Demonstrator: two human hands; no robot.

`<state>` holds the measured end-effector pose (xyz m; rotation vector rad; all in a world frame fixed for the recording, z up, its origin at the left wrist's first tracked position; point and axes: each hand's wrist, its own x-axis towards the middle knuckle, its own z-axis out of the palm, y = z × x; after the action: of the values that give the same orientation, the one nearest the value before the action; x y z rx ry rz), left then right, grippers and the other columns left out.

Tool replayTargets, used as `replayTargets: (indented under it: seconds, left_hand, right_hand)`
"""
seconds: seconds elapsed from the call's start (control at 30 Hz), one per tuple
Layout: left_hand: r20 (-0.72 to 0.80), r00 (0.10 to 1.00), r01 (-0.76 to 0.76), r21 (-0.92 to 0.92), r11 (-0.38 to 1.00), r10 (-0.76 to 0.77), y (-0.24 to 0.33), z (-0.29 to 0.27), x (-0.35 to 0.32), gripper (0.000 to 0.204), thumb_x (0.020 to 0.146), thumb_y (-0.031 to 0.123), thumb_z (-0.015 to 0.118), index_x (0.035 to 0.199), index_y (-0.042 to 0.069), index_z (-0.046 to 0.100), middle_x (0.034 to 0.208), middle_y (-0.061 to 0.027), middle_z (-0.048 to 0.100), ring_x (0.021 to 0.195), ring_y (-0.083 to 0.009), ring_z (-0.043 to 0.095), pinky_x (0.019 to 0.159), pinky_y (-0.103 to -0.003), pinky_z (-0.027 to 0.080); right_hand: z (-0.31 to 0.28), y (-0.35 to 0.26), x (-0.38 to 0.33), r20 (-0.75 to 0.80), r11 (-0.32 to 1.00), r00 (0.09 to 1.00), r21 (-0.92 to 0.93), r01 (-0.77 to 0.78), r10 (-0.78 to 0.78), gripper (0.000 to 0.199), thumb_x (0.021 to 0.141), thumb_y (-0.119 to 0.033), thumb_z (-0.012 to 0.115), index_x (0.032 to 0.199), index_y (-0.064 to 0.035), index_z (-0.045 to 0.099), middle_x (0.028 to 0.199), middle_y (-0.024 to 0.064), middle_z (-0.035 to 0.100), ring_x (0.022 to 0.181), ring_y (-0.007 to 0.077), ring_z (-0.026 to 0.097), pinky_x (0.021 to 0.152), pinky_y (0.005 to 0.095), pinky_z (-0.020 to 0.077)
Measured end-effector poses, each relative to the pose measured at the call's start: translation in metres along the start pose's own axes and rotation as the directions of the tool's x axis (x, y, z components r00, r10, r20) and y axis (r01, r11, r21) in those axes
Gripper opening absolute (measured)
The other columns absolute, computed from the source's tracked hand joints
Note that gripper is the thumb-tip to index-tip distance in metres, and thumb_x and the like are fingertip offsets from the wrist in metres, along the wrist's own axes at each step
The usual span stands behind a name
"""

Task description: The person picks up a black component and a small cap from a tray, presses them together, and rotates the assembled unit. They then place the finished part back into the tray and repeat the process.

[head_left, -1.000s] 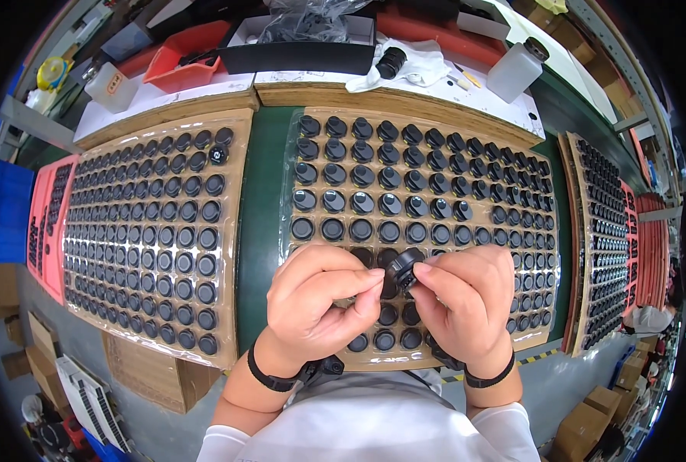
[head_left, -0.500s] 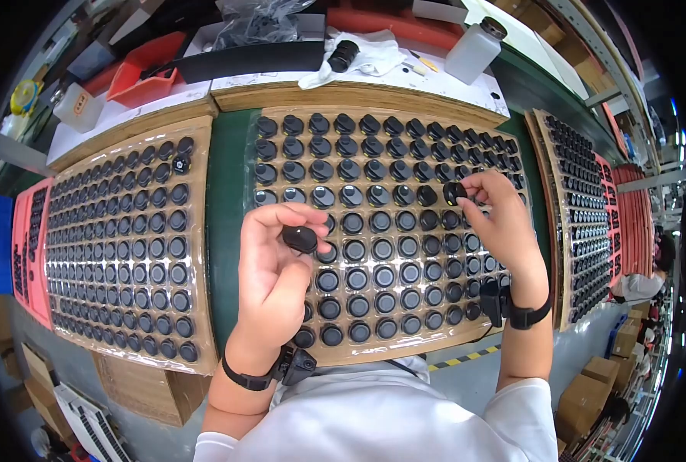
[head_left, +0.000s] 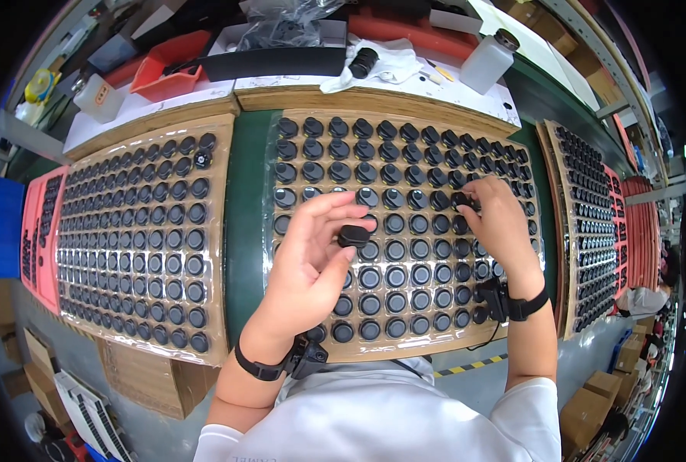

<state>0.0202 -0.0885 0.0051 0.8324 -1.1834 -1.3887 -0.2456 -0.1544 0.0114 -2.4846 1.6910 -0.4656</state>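
Between the thumb and fingers of my left hand (head_left: 304, 266) is a black knob-like part (head_left: 353, 236), held just above the middle tray. My right hand (head_left: 498, 223) pinches a second black part (head_left: 460, 201) at the fourth row from the back, its fingers covering much of it. Whether that one still touches the tray I cannot tell. Beneath both hands lies a clear plastic tray on brown cardboard (head_left: 393, 350), filled with rows of similar black round parts. Those in the back rows have tilted, raised tops; nearer ones show flat round faces.
Another filled tray (head_left: 223, 254) lies to the left, and stacked trays (head_left: 562, 231) to the right. Behind are a red bin (head_left: 162, 73), a white bottle (head_left: 490, 61), a white cloth (head_left: 393, 65) with a black cylinder (head_left: 363, 61), and a black box (head_left: 277, 63).
The whole view has shifted, with the trays further right in it. My left hand has moved right, nearer my right hand, and the part in it has turned. My right hand is slightly lower in view.
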Motion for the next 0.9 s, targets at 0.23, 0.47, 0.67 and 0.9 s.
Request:
replayTargets:
  seconds: [0.23,0.47,0.67,0.9]
  left_hand:
    - [-0.011,1.0,0.001,-0.044,0.999,-0.001,-0.002,0.003,-0.002,0.069,0.078,-0.018,0.043,0.139,0.008,0.022,0.125,-0.0204,0.044,0.109,-0.0236,0.053,0.088,-0.031,0.045]
    - [-0.026,0.997,0.064,-0.072,0.995,-0.066,0.0,0.008,-0.001,0.074,0.078,-0.018,0.044,0.141,0.011,0.019,0.128,-0.0226,0.041,0.111,-0.0233,0.052,0.086,-0.029,0.047]
    - [0.016,0.999,0.034,0.053,0.998,-0.035,-0.009,0.001,-0.001,0.062,0.078,-0.016,0.045,0.135,0.005,0.032,0.122,-0.017,0.047,0.097,-0.0171,0.053,0.082,-0.028,0.046]
    - [-0.016,0.999,0.031,0.164,0.986,-0.028,-0.007,-0.005,-0.002,0.046,0.077,-0.014,0.043,0.12,0.001,0.049,0.11,-0.0099,0.054,0.082,-0.0105,0.048,0.074,-0.023,0.043]
  right_hand:
    - [-0.008,-0.081,0.004,-0.014,0.823,0.98,0.54,0.174,-0.198,0.022,0.073,-0.003,0.067,0.094,-0.0035,0.06,0.089,0.0097,0.055,0.079,0.0256,0.055,0.068,0.0335,0.046]
    - [0.007,-0.107,0.006,-0.08,0.813,0.922,0.449,0.372,-0.378,0.019,0.076,-0.002,0.065,0.094,-0.0039,0.06,0.089,0.0097,0.053,0.075,0.025,0.055,0.067,0.0306,0.0462]
    - [0.002,-0.079,-0.003,-0.052,0.79,0.985,0.591,0.163,-0.164,0.021,0.076,-0.001,0.065,0.096,-0.0027,0.059,0.087,0.009,0.053,0.074,0.0216,0.055,0.067,0.0291,0.046]
    - [-0.009,0.011,-0.012,-0.016,0.96,0.995,0.265,-0.089,0.097,0.023,0.077,-0.001,0.065,0.099,0.0004,0.057,0.086,0.0099,0.054,0.07,0.0183,0.054,0.065,0.0276,0.0462]
